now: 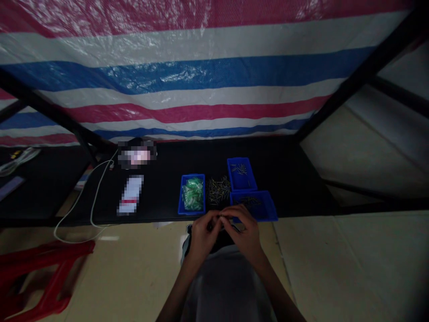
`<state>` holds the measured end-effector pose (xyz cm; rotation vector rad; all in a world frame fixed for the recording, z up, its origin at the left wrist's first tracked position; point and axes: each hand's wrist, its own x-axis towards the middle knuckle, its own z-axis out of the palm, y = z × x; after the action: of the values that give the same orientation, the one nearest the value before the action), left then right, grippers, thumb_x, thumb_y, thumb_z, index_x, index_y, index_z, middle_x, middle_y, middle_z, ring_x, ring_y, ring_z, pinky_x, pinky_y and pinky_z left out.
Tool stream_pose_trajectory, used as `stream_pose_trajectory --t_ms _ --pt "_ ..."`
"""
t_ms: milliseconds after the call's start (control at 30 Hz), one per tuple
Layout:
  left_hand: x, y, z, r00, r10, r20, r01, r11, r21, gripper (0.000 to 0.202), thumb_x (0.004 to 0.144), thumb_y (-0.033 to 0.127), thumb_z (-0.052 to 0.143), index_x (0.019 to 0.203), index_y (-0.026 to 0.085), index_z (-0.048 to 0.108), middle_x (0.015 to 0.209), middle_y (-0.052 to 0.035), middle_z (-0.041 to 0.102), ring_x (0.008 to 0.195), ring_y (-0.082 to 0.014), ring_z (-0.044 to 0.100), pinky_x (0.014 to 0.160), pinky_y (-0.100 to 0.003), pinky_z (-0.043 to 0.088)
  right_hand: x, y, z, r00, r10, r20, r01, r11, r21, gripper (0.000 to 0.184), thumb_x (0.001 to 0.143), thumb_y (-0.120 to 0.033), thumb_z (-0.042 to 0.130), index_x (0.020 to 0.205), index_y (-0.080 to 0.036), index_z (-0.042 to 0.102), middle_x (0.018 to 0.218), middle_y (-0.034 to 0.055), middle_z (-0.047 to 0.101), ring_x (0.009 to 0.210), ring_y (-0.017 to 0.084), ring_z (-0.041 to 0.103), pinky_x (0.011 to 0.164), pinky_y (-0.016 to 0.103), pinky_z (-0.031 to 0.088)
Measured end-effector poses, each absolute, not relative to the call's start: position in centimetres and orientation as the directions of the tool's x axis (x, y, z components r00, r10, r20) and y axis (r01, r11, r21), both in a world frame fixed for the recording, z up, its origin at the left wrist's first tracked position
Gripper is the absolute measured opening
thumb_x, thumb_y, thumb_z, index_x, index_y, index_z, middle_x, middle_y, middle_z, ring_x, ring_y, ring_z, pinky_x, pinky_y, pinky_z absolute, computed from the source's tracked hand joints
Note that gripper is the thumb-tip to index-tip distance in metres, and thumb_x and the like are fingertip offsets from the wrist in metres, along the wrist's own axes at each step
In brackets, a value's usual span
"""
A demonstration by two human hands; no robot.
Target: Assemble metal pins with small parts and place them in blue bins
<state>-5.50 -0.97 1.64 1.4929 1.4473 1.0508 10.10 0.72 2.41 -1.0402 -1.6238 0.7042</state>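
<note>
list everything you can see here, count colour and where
blue tray of green pieces: 1, blue with pale green contents, table front, left of the pin pile
loose pins: 1 pile, metallic, on the table between the trays
back tray: 1, blue, few pins inside, behind the near tray
near tray: 1, blue, table front edge, by the right hand
table: 1, black, under the striped sheet
cable: 1, white, left, hanging over the table edge
stool: 1, red, floor at lower left
striped sheet: 1, red, white, blue, behind the table
left hand: fingertips meeting the right
right hand: pinching something too small to tell
</note>
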Motion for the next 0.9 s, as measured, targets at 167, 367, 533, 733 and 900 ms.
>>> stream_pose_trajectory --t_ms 167,367,533,733,900 --pt "-5.8 -1.7 2.1 0.011 0.999 0.046 0.342 -0.048 0.939 0.022 0.096 0.032 0.062 0.092 0.017 0.078 0.063 0.0029 0.062 0.058 -0.0117 0.056 0.058 -0.020 0.040 9.8 0.1 2.8 -0.101 0.882 0.460 0.289 0.468 -0.835 0.014 0.094 -0.015 0.071 0.103 -0.026 0.073 0.096 0.0023 0.075 0.089 0.020 0.068 0.081 0.036 0.056" --pt "-5.7 -3.1 2.7 -0.072 0.991 0.108 0.356 -0.075 0.932 0.021 0.092 0.029 0.060 0.081 0.017 0.074 0.063 0.0021 0.062 0.059 -0.0131 0.056 0.060 -0.021 0.041 8.9 -1.4 3.2 -0.079 0.875 0.478 0.297 0.478 -0.827 0.018 0.094 -0.017 0.072 0.109 -0.026 0.075 0.100 0.0041 0.070 0.091 0.019 0.067 0.077 0.032 0.058" --pt "-5.4 -3.1 4.0 -0.156 0.967 0.204 0.328 -0.144 0.933 0.021 0.092 0.029 0.061 0.077 0.018 0.070 0.060 0.0036 0.058 0.056 -0.0116 0.052 0.056 -0.019 0.039 8.0 -1.7 5.0 -0.022 0.847 0.531 0.316 0.510 -0.800 0.015 0.095 -0.018 0.071 0.106 -0.026 0.076 0.101 0.0042 0.069 0.096 0.020 0.066 0.084 0.035 0.056" --pt "-5.1 -0.3 6.9 -0.198 0.916 0.348 0.256 -0.294 0.921 0.019 0.094 0.029 0.063 0.089 0.017 0.077 0.067 0.0018 0.065 0.060 -0.0118 0.056 0.058 -0.019 0.043 6.6 0.4 8.9 0.043 0.772 0.634 0.307 0.593 -0.744 0.015 0.096 -0.015 0.068 0.103 -0.027 0.074 0.101 0.0032 0.072 0.099 0.021 0.066 0.088 0.037 0.053" --pt "-6.2 2.4 8.2 -0.147 0.903 0.403 0.252 -0.360 0.898 0.019 0.095 0.030 0.066 0.095 0.017 0.080 0.071 -0.0003 0.072 0.063 -0.0126 0.062 0.061 -0.020 0.046 5.9 2.4 9.4 0.095 0.748 0.657 0.300 0.607 -0.736 0.013 0.098 -0.017 0.066 0.102 -0.027 0.073 0.099 0.0034 0.074 0.098 0.022 0.067 0.086 0.037 0.054"
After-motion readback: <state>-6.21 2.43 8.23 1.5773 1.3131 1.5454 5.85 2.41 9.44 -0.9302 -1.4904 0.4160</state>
